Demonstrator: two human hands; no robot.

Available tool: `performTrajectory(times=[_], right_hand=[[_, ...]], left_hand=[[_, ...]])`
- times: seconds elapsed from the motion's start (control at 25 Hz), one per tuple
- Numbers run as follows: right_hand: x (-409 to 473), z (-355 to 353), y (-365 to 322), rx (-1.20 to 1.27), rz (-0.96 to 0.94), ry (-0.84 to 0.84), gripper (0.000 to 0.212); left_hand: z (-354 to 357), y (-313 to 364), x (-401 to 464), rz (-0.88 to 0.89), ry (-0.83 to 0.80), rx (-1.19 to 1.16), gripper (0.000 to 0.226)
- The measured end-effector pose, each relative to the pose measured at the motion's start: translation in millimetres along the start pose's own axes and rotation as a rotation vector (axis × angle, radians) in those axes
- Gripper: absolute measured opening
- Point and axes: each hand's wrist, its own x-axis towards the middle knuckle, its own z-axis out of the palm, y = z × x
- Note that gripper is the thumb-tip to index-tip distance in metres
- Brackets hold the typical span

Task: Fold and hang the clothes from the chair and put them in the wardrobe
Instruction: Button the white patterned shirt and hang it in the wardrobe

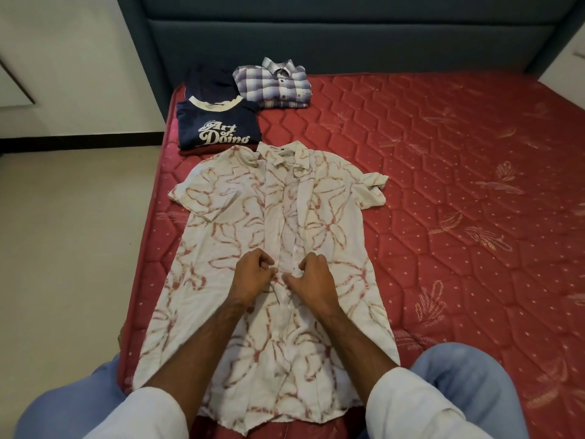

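White script on the navy T-shirt reads "Art of Doing", the lower edge of the lettering cut off by the fold; a small line above it is too small to read; a dark tag inside the collar of the floral shirt is also illegible. The floral shirt — white with a reddish-pink flower outline print, short-sleeved, collared — lies flat and face up on the red quilted mattress, hem toward the person, front placket partly open. The left hand and right hand sit at mid-placket, fingers curled, each pinching a front edge of the floral shirt; the hands are just beside each other. Beyond the floral shirt's collar lies the folded navy T-shirt; behind that a dark folded garment — beside it a folded plaid shirt near the blue headboard.
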Motion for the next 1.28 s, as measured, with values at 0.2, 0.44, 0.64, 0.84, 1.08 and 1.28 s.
performTrajectory(times=[0.2,0.44,0.64,0.84,1.08,1.28], right_hand=[[15,-7,-13,-0.056,0.106,-0.057,0.039],[26,-24,3,0.341,0.211,-0.077,0.028],[21,-21,-1,0.624,0.269,0.003,0.014],[12,-10,-18,0.511,0.182,0.031,0.005],[7,8,-23,0.465,0.168,0.045,0.004],[7,18,-27,0.479,0.211,0.085,0.008]], left_hand=[[-2,0,3,-0.079,0.032,-0.104,0.016],[-6,-1,7,-0.151,-0.016,-0.234,0.011],[-5,1,9,-0.194,-0.047,-0.439,0.009],[-5,5,3,-0.168,-0.067,-0.524,0.01],[-2,2,3,-0.176,-0.045,-0.526,0.014],[-1,2,4,-0.207,-0.037,-0.506,0.013]])
